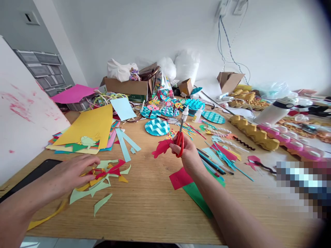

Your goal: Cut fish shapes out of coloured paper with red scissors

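Observation:
My right hand (186, 153) is closed round the red-handled scissors (180, 143), whose blades point up and away. Between its fingertips it also pinches a red paper cutout (162, 148) shaped like a fish. On the left, my left hand (77, 172) rests with fingers apart over a pile of paper scraps; its fingertips are at the edge of the red scraps (116, 168) and pale green scraps (90, 191). Whether it grips any scrap cannot be made out. Red paper (180, 178) and green paper (198, 198) lie below my right hand and forearm.
Coloured sheets (88, 127) are stacked at the left, beside a black flat object (33, 175). Glue bottles (185, 113) and a blue wavy disc (157, 127) stand and lie mid-table. Pencils (212, 162) lie right of my right hand; egg cartons (254, 132) and a white bottle (274, 110) are farther right.

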`<act>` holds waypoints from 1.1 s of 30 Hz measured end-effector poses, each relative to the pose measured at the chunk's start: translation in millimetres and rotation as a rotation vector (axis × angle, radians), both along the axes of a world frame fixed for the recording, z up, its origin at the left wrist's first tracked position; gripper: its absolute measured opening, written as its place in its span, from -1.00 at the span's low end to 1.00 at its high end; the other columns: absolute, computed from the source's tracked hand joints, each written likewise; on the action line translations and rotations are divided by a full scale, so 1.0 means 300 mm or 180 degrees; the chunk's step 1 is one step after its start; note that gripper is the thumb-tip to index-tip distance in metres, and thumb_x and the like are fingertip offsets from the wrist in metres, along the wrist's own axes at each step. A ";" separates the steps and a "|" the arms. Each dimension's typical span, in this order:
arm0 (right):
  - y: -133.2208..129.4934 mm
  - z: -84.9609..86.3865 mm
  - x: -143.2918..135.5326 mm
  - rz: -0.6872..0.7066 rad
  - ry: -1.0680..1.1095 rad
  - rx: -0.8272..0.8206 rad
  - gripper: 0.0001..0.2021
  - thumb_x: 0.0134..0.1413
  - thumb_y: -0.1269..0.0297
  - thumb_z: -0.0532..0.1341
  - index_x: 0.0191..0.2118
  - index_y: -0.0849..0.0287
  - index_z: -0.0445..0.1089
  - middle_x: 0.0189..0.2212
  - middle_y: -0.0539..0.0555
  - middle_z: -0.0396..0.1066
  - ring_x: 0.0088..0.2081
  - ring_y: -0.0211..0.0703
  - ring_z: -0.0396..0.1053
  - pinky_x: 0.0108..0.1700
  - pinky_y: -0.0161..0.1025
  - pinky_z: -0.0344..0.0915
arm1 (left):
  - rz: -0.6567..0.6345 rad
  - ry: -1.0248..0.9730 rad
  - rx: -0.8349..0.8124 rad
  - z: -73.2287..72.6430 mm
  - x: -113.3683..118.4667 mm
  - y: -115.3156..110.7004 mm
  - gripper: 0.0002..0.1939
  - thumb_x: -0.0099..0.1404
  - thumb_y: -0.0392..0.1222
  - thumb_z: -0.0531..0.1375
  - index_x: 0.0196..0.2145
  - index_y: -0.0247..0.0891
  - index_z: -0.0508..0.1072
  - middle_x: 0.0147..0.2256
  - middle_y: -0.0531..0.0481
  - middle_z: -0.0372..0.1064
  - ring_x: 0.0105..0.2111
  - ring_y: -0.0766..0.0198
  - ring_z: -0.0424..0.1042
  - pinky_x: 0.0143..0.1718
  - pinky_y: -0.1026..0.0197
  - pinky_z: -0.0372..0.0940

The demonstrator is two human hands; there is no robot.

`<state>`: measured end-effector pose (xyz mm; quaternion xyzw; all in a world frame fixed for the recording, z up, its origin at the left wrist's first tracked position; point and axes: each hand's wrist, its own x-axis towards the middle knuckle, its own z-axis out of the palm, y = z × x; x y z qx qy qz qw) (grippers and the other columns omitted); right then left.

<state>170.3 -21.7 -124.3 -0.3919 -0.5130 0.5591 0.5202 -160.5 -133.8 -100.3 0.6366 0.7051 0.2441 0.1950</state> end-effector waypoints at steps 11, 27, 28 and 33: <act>-0.017 0.006 -0.008 0.0358 0.0001 0.0091 -0.71 -0.24 0.25 0.38 -0.39 0.13 0.27 -0.53 -0.10 0.30 -0.56 -0.31 0.23 -0.53 -0.35 0.17 | -0.0304 -0.0791 0.0211 0.092 0.188 0.073 -0.79 0.10 0.04 0.25 -0.42 -0.12 0.55 -0.55 0.10 0.38 -0.55 0.22 0.29 -0.53 0.28 0.15; -0.036 0.026 -0.032 0.0810 0.0109 -0.0018 -0.59 -0.41 0.22 0.48 -0.45 0.14 0.24 -0.51 -0.12 0.29 -0.51 -0.32 0.22 -0.49 -0.36 0.15 | -0.0714 -0.1326 -0.0111 0.051 0.542 0.267 -0.87 -0.07 -0.11 0.20 -0.64 -0.17 0.35 -0.65 0.15 0.28 -0.56 0.24 0.24 -0.51 0.24 0.08; -0.035 0.028 -0.031 0.0808 0.0124 -0.0025 -0.58 -0.41 0.22 0.48 -0.45 0.14 0.24 -0.50 -0.12 0.29 -0.51 -0.32 0.21 -0.48 -0.36 0.15 | -0.0693 -0.1429 -0.0106 0.049 0.543 0.267 -0.87 -0.06 -0.10 0.20 -0.63 -0.17 0.35 -0.63 0.15 0.29 -0.55 0.25 0.25 -0.50 0.24 0.09; -0.036 0.034 -0.028 0.0868 0.0161 -0.0040 -0.59 -0.37 0.22 0.48 -0.44 0.14 0.23 -0.52 -0.13 0.30 -0.50 -0.32 0.24 -0.46 -0.35 0.18 | -0.0517 -0.1968 0.0036 0.051 0.543 0.248 -0.86 0.03 -0.10 0.19 -0.48 -0.21 0.41 -0.53 0.14 0.34 -0.52 0.29 0.26 -0.48 0.26 0.12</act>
